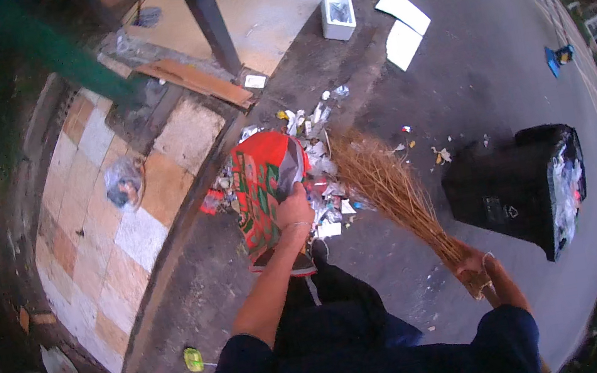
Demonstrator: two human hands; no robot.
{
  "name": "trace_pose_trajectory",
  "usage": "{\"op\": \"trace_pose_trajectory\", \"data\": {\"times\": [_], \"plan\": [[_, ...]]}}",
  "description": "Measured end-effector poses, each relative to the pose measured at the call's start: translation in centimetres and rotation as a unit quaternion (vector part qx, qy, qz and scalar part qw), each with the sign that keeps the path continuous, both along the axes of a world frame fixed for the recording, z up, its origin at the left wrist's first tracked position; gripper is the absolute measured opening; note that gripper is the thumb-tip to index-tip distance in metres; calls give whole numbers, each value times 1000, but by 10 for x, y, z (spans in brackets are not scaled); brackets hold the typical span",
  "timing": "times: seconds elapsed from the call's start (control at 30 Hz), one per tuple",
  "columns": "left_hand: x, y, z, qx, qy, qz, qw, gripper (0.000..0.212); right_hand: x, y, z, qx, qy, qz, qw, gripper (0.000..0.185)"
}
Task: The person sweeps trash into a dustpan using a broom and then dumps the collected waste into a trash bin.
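Observation:
My left hand (295, 210) grips the edge of a red and green printed bag (259, 192), which is tilted toward the rubbish on its right. In my right hand (470, 262) is the bound end of a twig broom (392, 183). Its bristles fan out onto the pavement and meet the right side of a heap of mixed litter (327, 182). Paper scraps, plastic wrappers and clear film make up the heap. Part of it is hidden behind the bag.
A black wheeled bin (486, 186) full of rubbish lies to the right. Ahead stand a white foam box (338, 16) and flat white panels (405, 29). A raised tiled step (98, 218) with a clear plastic bag (125, 182) borders the left. A dark post (211, 24) rises beyond a wooden plank (194, 83).

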State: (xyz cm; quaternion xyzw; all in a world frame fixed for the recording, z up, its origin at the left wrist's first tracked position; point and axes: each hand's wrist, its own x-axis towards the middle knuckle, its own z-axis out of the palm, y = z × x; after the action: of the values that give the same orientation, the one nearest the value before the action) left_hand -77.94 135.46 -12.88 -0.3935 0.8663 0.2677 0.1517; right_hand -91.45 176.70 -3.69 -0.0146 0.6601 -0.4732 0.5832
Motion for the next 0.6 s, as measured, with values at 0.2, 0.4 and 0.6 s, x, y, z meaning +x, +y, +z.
{"op": "trace_pose_trajectory", "data": {"times": [0.2, 0.4, 0.6], "plan": [[-18, -47, 11, 62, 13, 23, 998, 36, 17, -48, 53, 11, 2, -18, 1000, 92], [-61, -34, 67, 114, -84, -30, 989, 59, 19, 7, 87, -65, -10, -125, 990, 78], [-32, -47, -15, 21, 57, 47, 997, 35, -99, 16, 36, 39, -65, -183, 980, 74]]}}
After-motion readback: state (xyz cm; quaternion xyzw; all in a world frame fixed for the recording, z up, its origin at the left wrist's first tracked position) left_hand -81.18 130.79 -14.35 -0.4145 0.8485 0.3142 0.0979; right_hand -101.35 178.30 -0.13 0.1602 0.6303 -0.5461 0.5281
